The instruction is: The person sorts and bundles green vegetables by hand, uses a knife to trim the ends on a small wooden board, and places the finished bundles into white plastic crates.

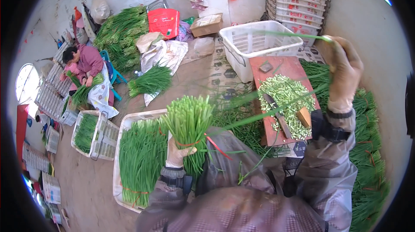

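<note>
My left hand (pixel 176 153) is closed round a thick bundle of garlic chives (pixel 189 113), its pale cut ends upward. A red band circles the bundle, with a loose red end sticking out. My right hand (pixel 344 72) is raised at the right, fingers pinched on a few long chive leaves (pixel 298 35) that trail left, blurred by motion. Between my arms stands a red board (pixel 298 70) heaped with chopped pale chive ends (pixel 287 89). On the heap lie a knife (pixel 278 115) and a small wooden block (pixel 304 117). Loose leaves lie over my lap.
Left of me a white crate (pixel 117 158) holds chives; an empty-looking white crate (pixel 248 55) stands beyond the board. Banded chive bundles (pixel 367 158) line the right wall. Stacked crates (pixel 298 3) stand at the back. Another person (pixel 88 63) sits at the left, handling chives.
</note>
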`<control>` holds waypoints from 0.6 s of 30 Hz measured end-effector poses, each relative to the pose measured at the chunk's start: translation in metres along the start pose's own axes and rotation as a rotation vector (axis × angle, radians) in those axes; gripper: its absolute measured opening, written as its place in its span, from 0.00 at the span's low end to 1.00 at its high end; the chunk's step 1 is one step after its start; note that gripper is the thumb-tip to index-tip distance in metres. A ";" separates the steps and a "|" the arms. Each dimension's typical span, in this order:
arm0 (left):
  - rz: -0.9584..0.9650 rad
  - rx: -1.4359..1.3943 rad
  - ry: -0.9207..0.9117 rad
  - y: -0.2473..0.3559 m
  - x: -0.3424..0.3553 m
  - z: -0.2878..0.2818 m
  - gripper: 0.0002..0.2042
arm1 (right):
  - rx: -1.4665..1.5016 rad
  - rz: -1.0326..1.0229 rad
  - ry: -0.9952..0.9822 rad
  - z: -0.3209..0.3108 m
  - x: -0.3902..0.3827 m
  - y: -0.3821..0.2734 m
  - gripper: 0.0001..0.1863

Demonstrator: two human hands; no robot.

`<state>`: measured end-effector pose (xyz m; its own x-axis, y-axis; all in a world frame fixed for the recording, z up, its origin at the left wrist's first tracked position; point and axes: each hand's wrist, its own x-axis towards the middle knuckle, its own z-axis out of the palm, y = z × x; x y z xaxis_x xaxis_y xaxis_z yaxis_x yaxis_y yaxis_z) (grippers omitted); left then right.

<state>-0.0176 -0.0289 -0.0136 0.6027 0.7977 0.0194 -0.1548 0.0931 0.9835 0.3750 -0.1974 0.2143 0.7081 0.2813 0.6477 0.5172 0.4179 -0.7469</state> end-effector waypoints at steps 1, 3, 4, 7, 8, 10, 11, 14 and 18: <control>-0.013 -0.034 0.020 0.003 -0.002 -0.001 0.37 | -0.082 0.009 -0.033 -0.002 -0.006 -0.003 0.08; 0.064 -0.059 0.027 0.004 -0.006 -0.006 0.35 | -0.227 0.022 -0.269 -0.002 -0.029 0.007 0.07; 0.068 -0.056 0.027 0.006 -0.005 -0.004 0.35 | -0.308 0.016 -0.461 -0.003 -0.046 0.023 0.06; 0.066 -0.036 0.071 0.003 -0.004 -0.004 0.34 | -0.477 0.150 -0.807 -0.001 -0.108 0.079 0.07; 0.067 -0.034 0.075 0.002 -0.005 -0.006 0.34 | -0.591 0.176 -0.885 -0.006 -0.127 0.099 0.07; 0.095 -0.083 0.099 -0.002 -0.005 -0.010 0.33 | -0.742 0.157 -0.929 -0.033 -0.173 0.165 0.09; 0.098 -0.083 0.104 -0.006 -0.004 -0.014 0.33 | -0.834 0.127 -0.987 -0.046 -0.198 0.183 0.09; 0.073 -0.125 0.132 -0.016 -0.008 -0.027 0.30 | -1.063 0.208 -1.340 -0.088 -0.268 0.227 0.11; 0.079 -0.105 0.050 -0.017 -0.001 -0.027 0.30 | -1.240 0.378 -1.928 -0.082 -0.258 0.210 0.16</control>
<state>-0.0364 -0.0155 -0.0351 0.5463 0.8334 0.0841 -0.2829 0.0891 0.9550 0.3403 -0.2528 -0.1217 0.0816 0.7008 -0.7087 0.9867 -0.1572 -0.0419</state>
